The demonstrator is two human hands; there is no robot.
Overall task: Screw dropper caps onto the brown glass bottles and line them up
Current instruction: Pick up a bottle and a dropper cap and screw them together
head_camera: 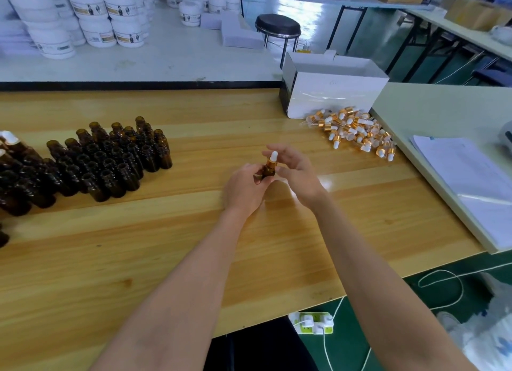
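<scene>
Capping is the step in hand. Mid-frame, above the worktop (194, 232), the left hand (243, 186) has its fingers (257, 176) curled round a brown bottle (268, 171) that already carries a dropper cap (273, 158). The right hand (297, 174) sits just beside the cap with fingers (285, 152) loose and spread, pinching nothing. Whether the cap is tight cannot be told.

The next move probably calls for a last twist, then standing the bottle in a row. After that comes a fresh one from the uncapped bottles (110, 160) at left and a cap from the loose caps (357, 132) at upper right.

The white tubs (91, 16) at upper left bear labels, too small to read. The bottle shows no label, and the papers (471, 182) are illegible.
</scene>
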